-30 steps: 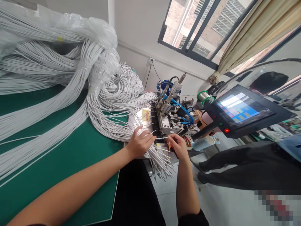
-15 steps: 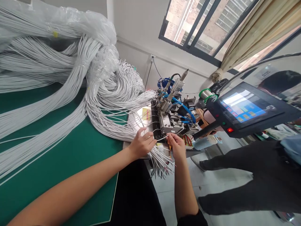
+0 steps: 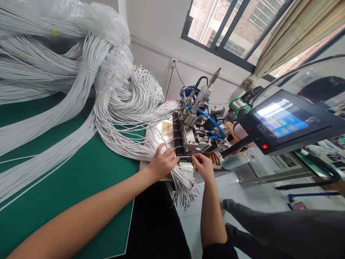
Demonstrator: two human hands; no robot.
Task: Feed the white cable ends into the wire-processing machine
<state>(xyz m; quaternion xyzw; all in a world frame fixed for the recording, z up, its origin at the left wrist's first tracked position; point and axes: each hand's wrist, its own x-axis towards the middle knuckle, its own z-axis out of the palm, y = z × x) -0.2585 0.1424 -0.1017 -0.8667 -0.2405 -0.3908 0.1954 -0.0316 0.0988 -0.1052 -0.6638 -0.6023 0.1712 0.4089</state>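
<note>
Cable [image 3: 184, 157] held straight beside machine [image 3: 198, 135]: right hand [image 3: 202, 166] pinches its end, left hand [image 3: 163, 163] grips farther back, likely to steady it.

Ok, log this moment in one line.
Right grip: pinching white wire | left grip: at same wire, hold unclear | machine: just beyond wire | screen: lit

Thin white cable [image 3: 184, 157]; held straight

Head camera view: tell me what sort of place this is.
Probably a cable-assembly workshop: bundles of white cables lie across a green tabletop, beside a benchtop machine with blue tubes and a touchscreen control panel.
</note>
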